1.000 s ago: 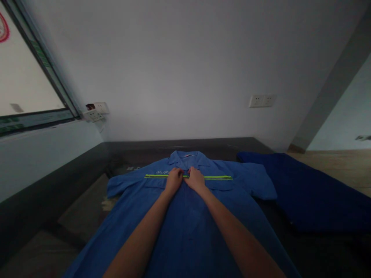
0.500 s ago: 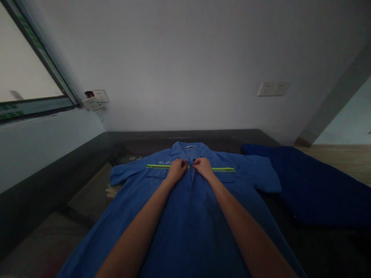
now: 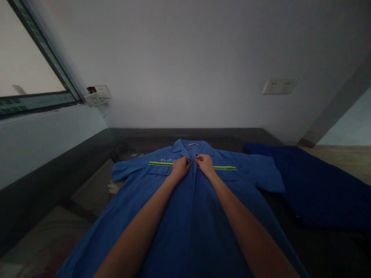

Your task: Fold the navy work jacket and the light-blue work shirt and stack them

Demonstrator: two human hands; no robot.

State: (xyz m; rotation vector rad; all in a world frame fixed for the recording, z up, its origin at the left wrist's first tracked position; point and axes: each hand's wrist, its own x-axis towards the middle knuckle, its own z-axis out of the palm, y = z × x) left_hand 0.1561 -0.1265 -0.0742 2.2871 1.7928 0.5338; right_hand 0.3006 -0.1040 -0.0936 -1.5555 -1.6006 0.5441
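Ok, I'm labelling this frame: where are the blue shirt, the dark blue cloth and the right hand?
blue shirt [image 3: 189, 216], head view, front panel between the forearms.
dark blue cloth [image 3: 319, 189], head view, its middle.
right hand [image 3: 205, 163], head view, its back.

at three o'clock in our view we see a dark blue garment [image 3: 315, 185] spread flat on a dark grey platform [image 3: 87, 185], with a strip of pale wooden floor [image 3: 348, 158] just beyond it. at one o'clock a white double socket [image 3: 279, 85] sits on the plain white wall [image 3: 185, 58], and a grey pillar [image 3: 339, 104] runs slantwise down at two o'clock. at ten o'clock we find a dark-framed window [image 3: 26, 73], and just beside its lower corner two white sockets [image 3: 98, 96], one of them hanging tilted off the wall.
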